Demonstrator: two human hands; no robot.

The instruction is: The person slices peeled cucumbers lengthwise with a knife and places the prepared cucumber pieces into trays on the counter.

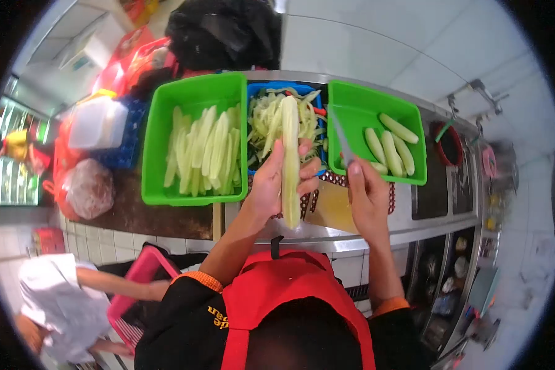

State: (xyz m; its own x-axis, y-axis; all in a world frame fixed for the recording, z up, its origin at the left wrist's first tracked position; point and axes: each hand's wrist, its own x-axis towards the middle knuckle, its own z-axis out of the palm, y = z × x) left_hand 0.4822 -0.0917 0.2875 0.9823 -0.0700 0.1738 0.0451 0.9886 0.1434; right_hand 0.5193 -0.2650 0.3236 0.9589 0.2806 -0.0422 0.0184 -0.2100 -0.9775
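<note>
My left hand point(270, 185) is closed around a long pale peeled cucumber point(291, 166), held upright in view over the front of the counter. In my right hand point(369, 197) is a knife point(340, 135), its blade pointing away from me over the edge of the right green tub point(376, 94). Several whole peeled cucumbers point(390, 151) lie in that tub. Behind the held cucumber, a blue tub point(290, 85) contains pale shreds and pulp point(262, 126). Long cut cucumber strips point(206, 151) fill part of the left green tub point(166, 102).
A yellowish cutting board point(330, 209) lies on the counter before me. A black bag point(222, 31) stands behind the tubs. Left are a clear plastic container point(97, 123) and a tied plastic bag point(89, 188). Another person point(61, 302) holds a pink basket point(143, 271) at lower left.
</note>
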